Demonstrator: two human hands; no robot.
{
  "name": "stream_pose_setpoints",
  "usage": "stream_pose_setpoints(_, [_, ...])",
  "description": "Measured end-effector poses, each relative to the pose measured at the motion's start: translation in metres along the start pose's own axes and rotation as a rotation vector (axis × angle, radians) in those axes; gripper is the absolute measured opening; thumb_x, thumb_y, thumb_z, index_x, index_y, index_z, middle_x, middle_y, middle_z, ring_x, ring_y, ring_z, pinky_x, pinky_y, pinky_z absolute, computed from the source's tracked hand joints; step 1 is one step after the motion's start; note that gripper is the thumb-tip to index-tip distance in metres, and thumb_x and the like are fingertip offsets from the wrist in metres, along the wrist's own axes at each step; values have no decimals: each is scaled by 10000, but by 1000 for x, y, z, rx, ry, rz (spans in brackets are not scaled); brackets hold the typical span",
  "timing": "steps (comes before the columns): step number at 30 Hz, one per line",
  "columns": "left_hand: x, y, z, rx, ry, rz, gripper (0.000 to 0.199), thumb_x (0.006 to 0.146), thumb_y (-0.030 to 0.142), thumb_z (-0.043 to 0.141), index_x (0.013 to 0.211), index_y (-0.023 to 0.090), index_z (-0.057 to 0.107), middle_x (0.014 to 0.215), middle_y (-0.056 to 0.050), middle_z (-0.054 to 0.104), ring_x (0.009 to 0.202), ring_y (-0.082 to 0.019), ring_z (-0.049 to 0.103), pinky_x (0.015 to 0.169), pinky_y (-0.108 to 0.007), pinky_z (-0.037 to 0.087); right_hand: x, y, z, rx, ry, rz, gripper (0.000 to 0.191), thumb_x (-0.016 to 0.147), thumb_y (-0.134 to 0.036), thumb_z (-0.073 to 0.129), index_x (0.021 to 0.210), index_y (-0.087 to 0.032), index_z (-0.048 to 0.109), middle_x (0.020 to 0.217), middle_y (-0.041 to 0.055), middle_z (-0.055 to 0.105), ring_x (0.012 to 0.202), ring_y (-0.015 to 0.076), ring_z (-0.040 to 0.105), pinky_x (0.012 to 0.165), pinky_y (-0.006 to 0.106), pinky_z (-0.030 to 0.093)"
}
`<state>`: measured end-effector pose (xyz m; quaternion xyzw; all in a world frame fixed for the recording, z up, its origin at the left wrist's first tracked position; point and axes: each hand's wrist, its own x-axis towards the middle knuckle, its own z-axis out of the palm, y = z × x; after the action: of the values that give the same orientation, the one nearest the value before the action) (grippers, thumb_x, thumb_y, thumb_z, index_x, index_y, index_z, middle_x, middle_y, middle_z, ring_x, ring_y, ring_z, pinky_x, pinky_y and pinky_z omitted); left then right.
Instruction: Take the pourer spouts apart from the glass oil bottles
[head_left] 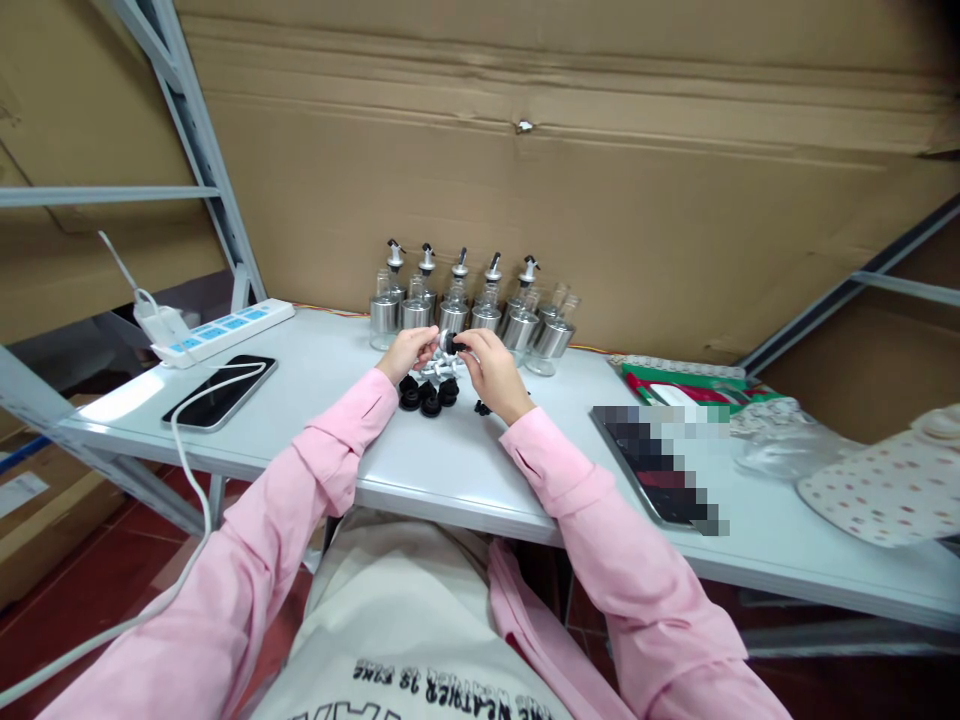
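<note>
My left hand and my right hand meet over the middle of the table, fingers closed. Between them is a small pourer part, silver on the left and black on the right; the left fingers hold its silver side and the right fingers its black side. Beneath the hands lie silver spout pieces. Several black stoppers sit nearer the front edge, and tiny black pieces lie beside my right wrist. Behind stand glass bottles with metal bands; those at the back carry pourers.
On the white table, a phone and power strip with a white cable are at left. A dark, partly pixelated device, plastic packaging and a dotted cloth item lie at right. Cardboard rises behind.
</note>
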<state>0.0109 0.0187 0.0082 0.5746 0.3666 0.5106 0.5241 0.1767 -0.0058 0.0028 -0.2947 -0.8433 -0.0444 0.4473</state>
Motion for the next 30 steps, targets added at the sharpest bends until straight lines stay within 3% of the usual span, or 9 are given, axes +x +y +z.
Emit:
stream_pose_setpoints(5, [1,2,-5,-90,-3,-85,393,837,382,508,536,156,391,424,80,292,320,-20,220,319,-163,167,1,-2,-4,-56,13,32,223,871,-141,378,992,-191,558,1004,99,561,951,206,531,843,335,434])
stream_pose_setpoints(7, [3,0,-13,-64,50,-53,382,849,396,461,556,165,377,448,77,293,331,-28,222,331,-171,177,0,-2,-7,-41,48,57,230,863,-126,372,989,-188,554,1024,102,548,951,199,533,838,324,439])
stream_pose_setpoints(11, [6,-12,-27,348,188,133,260,837,322,445,641,152,466,524,46,431,413,-61,374,427,-194,303,-2,3,-10,9,95,98,235,852,-126,390,1032,-172,533,1023,109,547,961,198,540,832,318,449])
stream_pose_setpoints(14, [5,-24,-29,675,108,204,114,777,256,518,756,150,554,621,28,535,546,-98,475,567,-221,384,-3,4,-9,18,82,109,235,858,-139,392,1044,-172,531,1025,108,552,962,200,543,828,326,450])
stream_pose_setpoints(18, [4,-33,-26,936,-1,296,139,769,268,550,840,159,598,816,-15,630,712,-145,543,724,-274,412,-3,4,-7,23,58,105,241,859,-143,398,1055,-185,532,1023,97,560,954,196,547,822,330,449])
stream_pose_setpoints(25, [4,-36,-27,1025,6,387,162,803,225,501,932,163,577,930,-42,594,780,-157,556,803,-306,425,-4,3,-7,29,5,129,270,867,-154,385,1082,-181,546,1033,100,566,961,201,538,842,332,438])
stream_pose_setpoints(30, [-1,-29,-26,1032,-50,353,244,771,204,520,1009,177,566,997,-42,513,736,-138,534,804,-305,441,-4,5,-5,17,-55,112,293,862,-136,382,1088,-190,561,999,94,563,948,208,521,858,342,426])
